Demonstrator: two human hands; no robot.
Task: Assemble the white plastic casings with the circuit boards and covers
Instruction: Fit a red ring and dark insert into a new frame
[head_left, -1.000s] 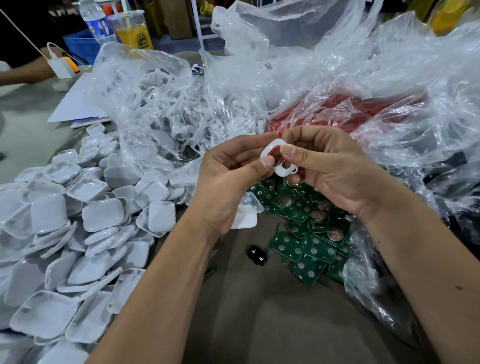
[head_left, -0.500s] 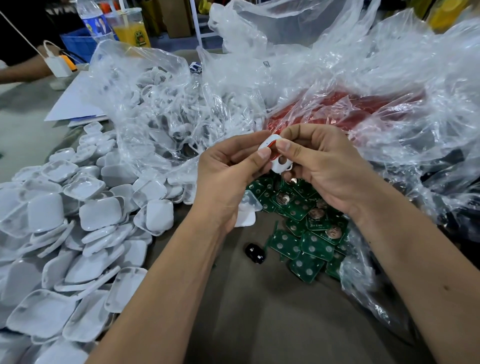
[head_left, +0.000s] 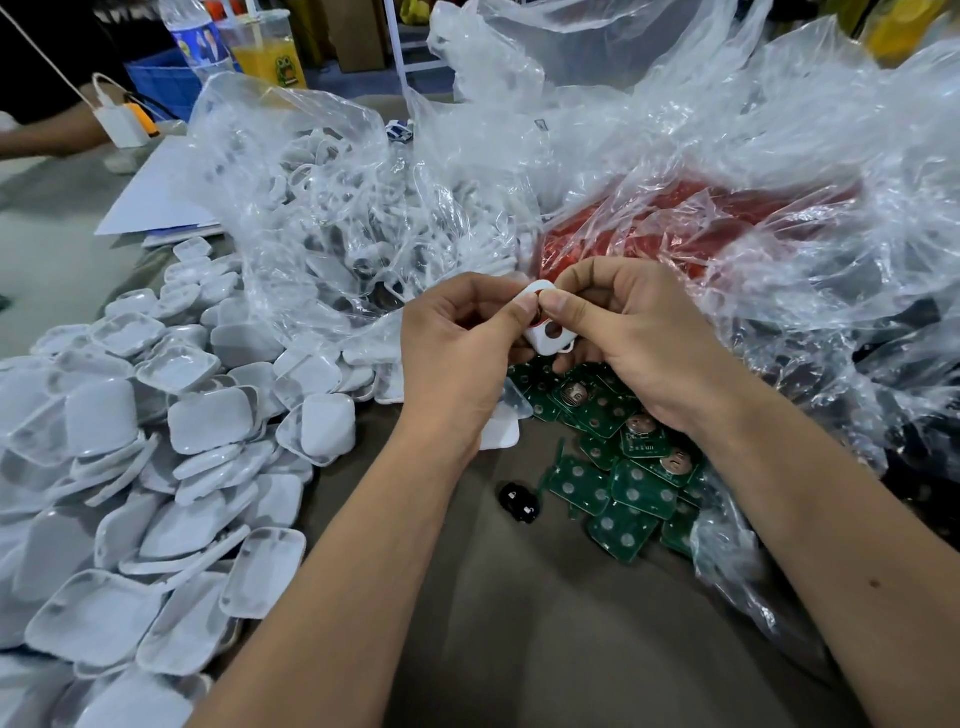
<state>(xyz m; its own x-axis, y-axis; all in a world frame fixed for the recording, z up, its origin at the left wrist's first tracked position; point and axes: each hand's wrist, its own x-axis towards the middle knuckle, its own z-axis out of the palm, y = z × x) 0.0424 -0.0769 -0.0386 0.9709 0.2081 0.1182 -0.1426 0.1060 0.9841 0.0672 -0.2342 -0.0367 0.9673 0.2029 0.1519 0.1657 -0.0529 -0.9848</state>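
a brown-grey table top (head_left: 545, 649) fills the lower middle of the frame, crowded with work stock; behind it, along the top edge, stand a water bottle (head_left: 195, 36) and a cup of orange drink (head_left: 267, 49), and another person's arm (head_left: 47, 132) rests at the upper left beside a white charger (head_left: 122, 122). a heap of white covers (head_left: 156, 467) spreads over the left half of the frame. clear plastic bags (head_left: 675, 156) billow across the upper middle and right, one over red parts (head_left: 701, 223), one over white pieces. green circuit boards (head_left: 618, 483) lie in a loose pile at centre right, with a small black part (head_left: 519, 501) just beside them on the table.

both hands meet in the centre of the frame, above the boards. the left hand (head_left: 457, 353) and the right hand (head_left: 634, 332) both pinch one white casing (head_left: 545, 332) with curled fingers, thumb tips side by side on its face. the casing is tilted, its long axis running from upper left to lower right, a round hole on the face turned toward the camera, a bit of red showing at the thumbs
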